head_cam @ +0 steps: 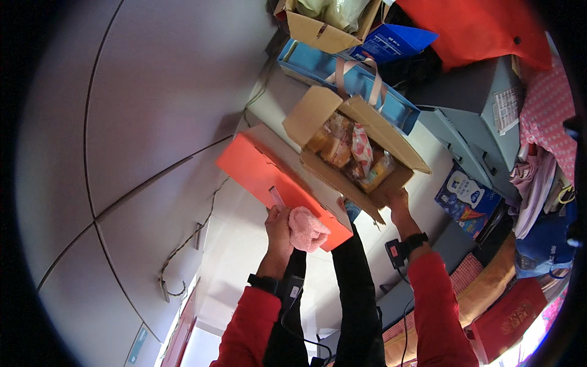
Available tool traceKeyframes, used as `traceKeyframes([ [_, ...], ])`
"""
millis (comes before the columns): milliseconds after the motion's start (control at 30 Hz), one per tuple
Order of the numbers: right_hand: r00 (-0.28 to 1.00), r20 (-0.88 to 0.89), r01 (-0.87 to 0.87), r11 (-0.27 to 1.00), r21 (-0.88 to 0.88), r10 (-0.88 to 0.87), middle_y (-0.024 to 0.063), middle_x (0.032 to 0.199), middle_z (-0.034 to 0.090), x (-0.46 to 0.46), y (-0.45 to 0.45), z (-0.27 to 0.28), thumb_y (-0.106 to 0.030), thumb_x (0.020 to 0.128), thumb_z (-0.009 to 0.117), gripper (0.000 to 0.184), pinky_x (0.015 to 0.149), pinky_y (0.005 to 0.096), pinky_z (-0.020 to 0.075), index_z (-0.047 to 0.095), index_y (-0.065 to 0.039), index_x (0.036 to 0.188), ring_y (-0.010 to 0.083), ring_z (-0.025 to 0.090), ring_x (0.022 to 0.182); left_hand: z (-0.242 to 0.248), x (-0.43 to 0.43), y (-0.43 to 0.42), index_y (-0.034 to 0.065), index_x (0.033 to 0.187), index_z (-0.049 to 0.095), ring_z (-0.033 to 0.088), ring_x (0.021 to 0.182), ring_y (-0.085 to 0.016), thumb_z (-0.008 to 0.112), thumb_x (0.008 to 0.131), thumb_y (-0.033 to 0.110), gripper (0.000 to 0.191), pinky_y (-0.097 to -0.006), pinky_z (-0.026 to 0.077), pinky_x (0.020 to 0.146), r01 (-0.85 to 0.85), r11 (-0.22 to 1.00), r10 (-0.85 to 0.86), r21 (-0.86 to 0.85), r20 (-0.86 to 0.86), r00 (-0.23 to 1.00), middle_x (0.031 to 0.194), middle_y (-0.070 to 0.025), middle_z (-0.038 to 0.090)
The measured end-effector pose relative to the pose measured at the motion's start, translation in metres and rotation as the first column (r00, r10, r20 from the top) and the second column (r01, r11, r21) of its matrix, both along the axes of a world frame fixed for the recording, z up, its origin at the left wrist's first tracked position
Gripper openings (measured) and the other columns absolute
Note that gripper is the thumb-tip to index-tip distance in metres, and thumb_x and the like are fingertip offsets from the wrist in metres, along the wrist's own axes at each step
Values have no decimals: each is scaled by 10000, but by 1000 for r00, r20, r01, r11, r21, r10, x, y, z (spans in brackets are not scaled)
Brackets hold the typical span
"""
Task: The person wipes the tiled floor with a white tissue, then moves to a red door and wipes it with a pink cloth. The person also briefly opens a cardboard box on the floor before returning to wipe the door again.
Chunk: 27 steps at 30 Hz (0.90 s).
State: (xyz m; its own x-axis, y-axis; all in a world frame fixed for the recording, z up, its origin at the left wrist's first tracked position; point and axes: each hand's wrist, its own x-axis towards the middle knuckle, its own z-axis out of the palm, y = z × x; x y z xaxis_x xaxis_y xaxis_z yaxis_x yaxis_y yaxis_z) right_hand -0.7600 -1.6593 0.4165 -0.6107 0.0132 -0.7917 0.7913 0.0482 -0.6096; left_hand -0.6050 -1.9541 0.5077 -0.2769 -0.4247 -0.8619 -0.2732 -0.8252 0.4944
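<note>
My left hand [278, 229] is at the front face of a long orange-red box [279, 179], against the short strap on that face. A bunched pink cloth [308, 229] lies between my left hand and the box front. My right hand [398, 202] grips the near right corner of an open cardboard box [337, 181]. Inside it are wrapped bread-like food packs [337, 147] and a red-and-white wrapper [362, 149]. The cardboard box is tilted, its flaps spread, close beside the orange-red box.
Beyond stand a light-blue gift box [312, 59] with ribbon handles and a carton of plastic bags [316, 34]. A grey drawer cabinet [490, 114] and a blue printed package [467, 197] are at right. A pale wall [151, 101] with a loose cable [197, 234] runs along the left.
</note>
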Motion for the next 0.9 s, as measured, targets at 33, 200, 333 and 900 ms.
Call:
traceKeyframes([
  [33, 1000, 25, 13, 1000, 10, -13, 71, 1011, 627, -1, -12, -9, -19, 831, 643, 308, 693, 346, 561, 534, -53, 1117, 210, 643, 881, 7, 4, 0, 95, 874, 519, 586, 706, -134, 513, 923, 71, 55, -287, 511, 637, 36, 999, -36, 8, 28, 999, 803, -25, 588],
  [200, 999, 20, -46, 998, -38, 47, 94, 982, 639, -6, -75, -53, -46, 837, 622, 252, 639, 348, 577, 543, -61, 1075, 231, 669, 874, 54, 27, 3, 56, 978, 560, 591, 726, -140, 508, 917, 97, 90, -292, 512, 670, 75, 997, -74, 0, 106, 992, 824, -26, 603],
  [333, 999, -3, -41, 998, -49, 41, 94, 1068, 622, -13, -112, -78, -65, 856, 578, 359, 736, 383, 549, 517, -77, 1210, 236, 639, 928, 99, 35, 7, 38, 896, 564, 599, 740, -144, 539, 892, 59, 34, -279, 516, 689, 72, 997, -74, 17, 186, 980, 826, -62, 620],
  [900, 997, 60, -44, 986, -159, 54, 118, 994, 665, 6, 4, 5, -33, 824, 604, 261, 797, 396, 530, 614, -37, 1085, 251, 656, 916, 145, 23, 20, 69, 799, 532, 558, 662, -90, 540, 895, -26, 135, -240, 488, 602, 66, 997, -62, -28, 120, 991, 725, -21, 584],
])
